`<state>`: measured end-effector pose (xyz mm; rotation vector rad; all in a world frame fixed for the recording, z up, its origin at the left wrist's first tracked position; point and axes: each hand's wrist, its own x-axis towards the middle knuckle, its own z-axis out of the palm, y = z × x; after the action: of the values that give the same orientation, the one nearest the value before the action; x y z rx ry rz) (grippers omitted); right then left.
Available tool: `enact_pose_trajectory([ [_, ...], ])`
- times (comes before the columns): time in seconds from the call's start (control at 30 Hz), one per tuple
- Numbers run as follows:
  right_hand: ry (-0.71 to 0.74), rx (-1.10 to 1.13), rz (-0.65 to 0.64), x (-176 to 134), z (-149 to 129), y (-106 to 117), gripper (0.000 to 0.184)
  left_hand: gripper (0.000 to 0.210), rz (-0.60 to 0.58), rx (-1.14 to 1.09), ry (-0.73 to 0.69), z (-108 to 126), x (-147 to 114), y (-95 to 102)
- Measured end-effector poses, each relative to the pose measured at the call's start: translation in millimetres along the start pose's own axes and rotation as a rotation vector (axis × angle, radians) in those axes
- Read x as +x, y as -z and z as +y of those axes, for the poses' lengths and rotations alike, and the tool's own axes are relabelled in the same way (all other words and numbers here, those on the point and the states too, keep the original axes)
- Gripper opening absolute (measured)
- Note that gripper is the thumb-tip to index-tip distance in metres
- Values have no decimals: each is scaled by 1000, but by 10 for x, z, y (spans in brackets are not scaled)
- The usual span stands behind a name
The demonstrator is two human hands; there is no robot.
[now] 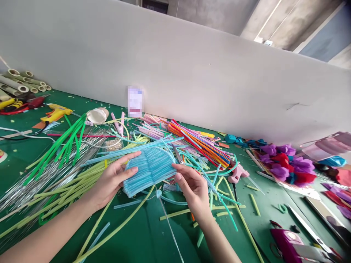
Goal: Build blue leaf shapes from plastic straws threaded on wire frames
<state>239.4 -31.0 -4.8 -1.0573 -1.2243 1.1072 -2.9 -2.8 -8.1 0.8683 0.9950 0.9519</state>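
Observation:
A light blue fan-shaped panel of pipe cleaners (150, 166), laid side by side with a seam down its middle, is raised above the table. My left hand (112, 179) grips its left side, thumb on top and the fingers partly hidden behind. At the right edge, my right hand (193, 186) has its thumb and forefinger bent together on the panel's border; what lies between those fingertips is hard to see. Below the panel hangs a small blue knot (158, 193) on a thin wire stem (171, 228). Loose yellow-green pipe cleaners (82, 182) lie beside my left forearm.
Bundles of coloured pipe cleaners (200, 142) spread behind the panel. A yellow glue gun (56, 113) lies left, a pink glue gun (238, 173) right. Large scissors (309, 230) and a purple device (287, 243) sit front right. A pale partition (175, 65) borders the back.

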Motion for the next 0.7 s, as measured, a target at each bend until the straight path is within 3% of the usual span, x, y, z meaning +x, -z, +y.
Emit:
enact_pose_trajectory([
  [0.13, 56, -41, -59, 17, -13, 68, 32, 68, -75, -46, 18, 18, 8, 32],
  [0.27, 55, -74, -115, 35, -20, 110, 27, 66, -136, -71, 48, 16, 17, 60],
  [0.5, 85, -113, -54, 58, 20, 97, 24, 47, -111, -89, 73, 3, 38, 60],
  [0.57, 128, -170, -1, 76, 28, 83, 27, 39, -105, -137, 128, 3, 42, 44],
  [0.7, 171, -241, 75, 95, 41, 46, 32, 45, -190, -252, 286, -9, 37, 12],
])
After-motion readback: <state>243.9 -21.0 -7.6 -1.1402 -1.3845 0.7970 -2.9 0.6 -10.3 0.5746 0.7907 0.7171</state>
